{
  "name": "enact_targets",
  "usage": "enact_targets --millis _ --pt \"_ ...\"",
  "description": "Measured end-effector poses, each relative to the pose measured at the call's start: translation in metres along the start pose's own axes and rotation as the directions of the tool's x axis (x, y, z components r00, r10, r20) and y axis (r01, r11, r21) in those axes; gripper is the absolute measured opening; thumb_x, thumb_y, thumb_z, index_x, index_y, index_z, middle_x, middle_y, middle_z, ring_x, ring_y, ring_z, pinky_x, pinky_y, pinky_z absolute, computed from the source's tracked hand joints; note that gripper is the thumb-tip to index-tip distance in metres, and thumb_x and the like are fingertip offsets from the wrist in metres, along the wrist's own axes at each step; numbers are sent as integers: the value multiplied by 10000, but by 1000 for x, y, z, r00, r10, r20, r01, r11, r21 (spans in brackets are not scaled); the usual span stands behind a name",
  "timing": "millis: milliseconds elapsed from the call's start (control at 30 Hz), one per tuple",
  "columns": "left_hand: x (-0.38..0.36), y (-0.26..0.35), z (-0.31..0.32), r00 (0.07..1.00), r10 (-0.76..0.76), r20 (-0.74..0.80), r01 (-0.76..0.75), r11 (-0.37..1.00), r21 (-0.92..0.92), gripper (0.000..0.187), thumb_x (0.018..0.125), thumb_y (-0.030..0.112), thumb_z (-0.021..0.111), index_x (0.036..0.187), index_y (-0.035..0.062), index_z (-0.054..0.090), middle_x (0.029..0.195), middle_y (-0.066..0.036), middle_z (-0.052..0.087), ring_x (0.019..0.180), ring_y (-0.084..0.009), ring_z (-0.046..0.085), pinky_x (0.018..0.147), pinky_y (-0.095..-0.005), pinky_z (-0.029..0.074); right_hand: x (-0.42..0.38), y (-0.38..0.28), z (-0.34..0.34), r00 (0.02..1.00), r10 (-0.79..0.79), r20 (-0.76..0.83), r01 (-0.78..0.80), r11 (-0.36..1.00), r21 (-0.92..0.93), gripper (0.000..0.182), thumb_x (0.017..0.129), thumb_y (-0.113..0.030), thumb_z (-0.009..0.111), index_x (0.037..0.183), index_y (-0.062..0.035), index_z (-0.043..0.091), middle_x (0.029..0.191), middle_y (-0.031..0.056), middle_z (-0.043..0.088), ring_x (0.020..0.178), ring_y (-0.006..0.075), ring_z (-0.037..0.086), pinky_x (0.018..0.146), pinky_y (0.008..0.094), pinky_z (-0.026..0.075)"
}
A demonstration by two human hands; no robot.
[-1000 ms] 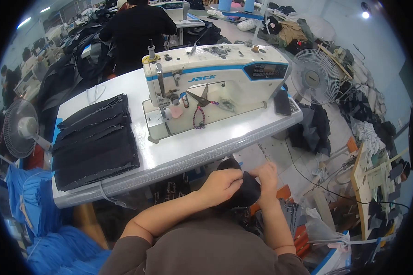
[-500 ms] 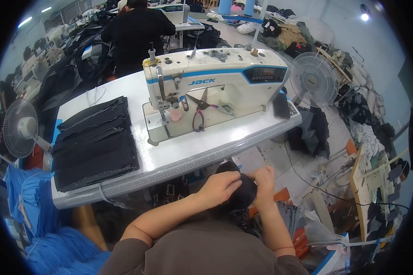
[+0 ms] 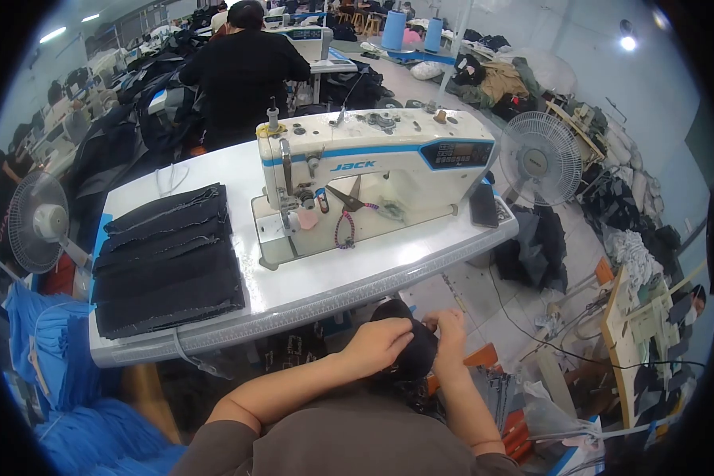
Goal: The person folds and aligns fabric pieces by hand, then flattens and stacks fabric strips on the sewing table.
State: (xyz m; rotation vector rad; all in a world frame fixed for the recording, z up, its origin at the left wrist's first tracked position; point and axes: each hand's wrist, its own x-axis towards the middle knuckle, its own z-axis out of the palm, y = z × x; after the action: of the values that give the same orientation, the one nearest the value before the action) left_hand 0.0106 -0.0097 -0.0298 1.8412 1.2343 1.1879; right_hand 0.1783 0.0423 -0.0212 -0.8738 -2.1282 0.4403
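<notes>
Below the table's front edge, my left hand (image 3: 379,344) is closed on a piece of dark fabric (image 3: 415,355). My right hand (image 3: 447,332) pinches the same fabric at its upper right side. The cloth hangs between both hands, above my lap. Beyond them stands a white sewing machine (image 3: 389,141) on the white table (image 3: 309,279). Scissors (image 3: 349,208) with wrapped handles lie on the machine bed. A stack of dark fabric pieces (image 3: 170,266) rests on the table's left part.
A dark phone (image 3: 483,205) lies at the table's right end. Fans stand at the right (image 3: 541,159) and left (image 3: 49,222). Blue fabric bundles (image 3: 51,341) hang at the lower left. A person in black (image 3: 246,75) sits beyond the table.
The view has tilted up slightly, so the machine and table appear lower. Both hands keep hold of the dark fabric; my right hand's fingers have shifted slightly along its edge.
</notes>
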Motion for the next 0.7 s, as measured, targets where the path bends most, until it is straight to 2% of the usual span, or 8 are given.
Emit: enact_targets --millis 67,200,267,333,467,533,567,700 --pt "1 -4 -1 1000 21 6 -21 999 40 163 907 156 548 843 15 496 779 -170 526 747 -360 544 669 -387 444 -6 7 11 992 9 -122 -9 1000 2 222 691 -151 659 891 -73 600 711 45 550 661 213 537 778 345 382" --pt "-6 0 -8 998 27 64 -27 1000 -10 156 906 151 552 849 15 500 784 -168 527 752 -356 546 665 -383 444 -5 -7 -1 997 8 -79 -2 997 76 252 689 -180 669 908 -70 612 730 56 580 687 227 560 762 348 400" --pt "-11 0 -11 984 42 173 -16 989 -148 149 903 144 556 853 12 505 795 -169 532 761 -358 549 663 -381 445 1 -18 -20 983 3 186 -33 987 158 267 684 -192 672 912 -64 622 769 69 614 737 240 586 742 355 417" --pt "-11 -2 -5 987 55 154 -33 989 -143 151 906 142 555 853 11 502 793 -162 528 750 -339 547 667 -370 443 -1 -12 -20 975 9 221 -42 989 145 266 681 -207 684 896 -61 626 801 76 633 768 245 598 738 358 423" --pt "-9 -2 -5 998 58 37 -56 998 -28 163 914 150 554 852 11 495 765 -147 502 718 -291 530 672 -341 434 -13 10 4 1000 16 3 -17 998 66 300 679 -209 699 926 -60 619 782 69 627 755 255 593 747 357 425" --pt "-10 3 -14 991 12 136 13 982 -188 165 914 147 553 855 7 489 757 -144 491 707 -262 529 665 -324 431 -18 5 3 996 61 -69 -55 995 86 310 678 -208 702 935 -58 614 777 68 627 749 257 592 750 357 425" --pt "-10 2 -19 983 -12 185 53 974 -219 164 906 137 573 849 7 490 749 -100 502 703 -178 513 657 -297 420 -11 -3 -4 999 25 -22 -22 992 122 319 678 -202 701 947 -57 610 772 66 626 749 257 591 750 357 425" --pt "-9 -5 -32 943 -83 323 185 936 -298 137 889 121 614 872 15 528 775 -27 523 742 -83 478 674 -264 412 -2 -8 -14 991 -74 114 53 982 180 274 683 -201 698 898 -56 609 760 72 611 749 267 588 749 356 425"
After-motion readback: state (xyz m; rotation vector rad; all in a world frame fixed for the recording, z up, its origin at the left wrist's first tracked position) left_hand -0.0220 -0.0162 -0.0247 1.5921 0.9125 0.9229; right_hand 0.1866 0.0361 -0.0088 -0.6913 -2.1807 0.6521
